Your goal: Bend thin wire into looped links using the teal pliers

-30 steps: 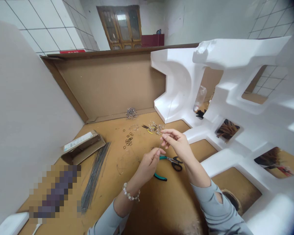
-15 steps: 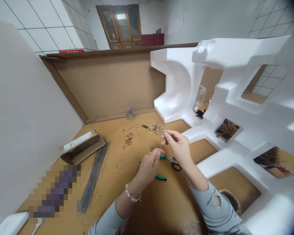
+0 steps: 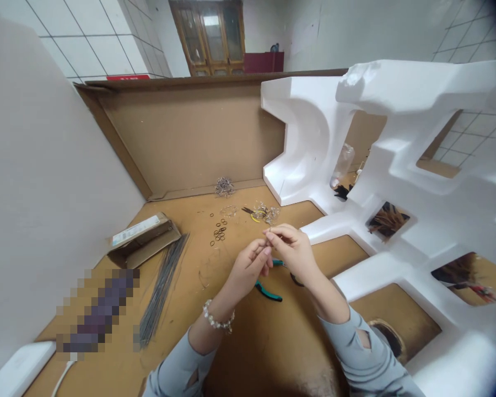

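My left hand (image 3: 248,268) and my right hand (image 3: 291,251) are pinched together above the brown table (image 3: 248,342), fingertips touching. Between them is a thin wire, too fine to make out well now. A bead bracelet (image 3: 217,323) sits on my left wrist. Teal-handled pliers (image 3: 268,291) and dark scissors (image 3: 294,278) lie right under my hands, partly hidden by them.
A bundle of thin metal wires (image 3: 161,289) lies left, beside a flat cardboard box (image 3: 143,240). Small dark rings (image 3: 219,231), clear beads (image 3: 267,213) and a wire tangle (image 3: 224,186) lie beyond. White foam packing (image 3: 380,165) fills the right. Cardboard walls (image 3: 198,132) enclose the back.
My right hand came down and toward my left hand, so the fingertips now meet. The upright wire that stood between them is now hard to see. The view shifted slightly.
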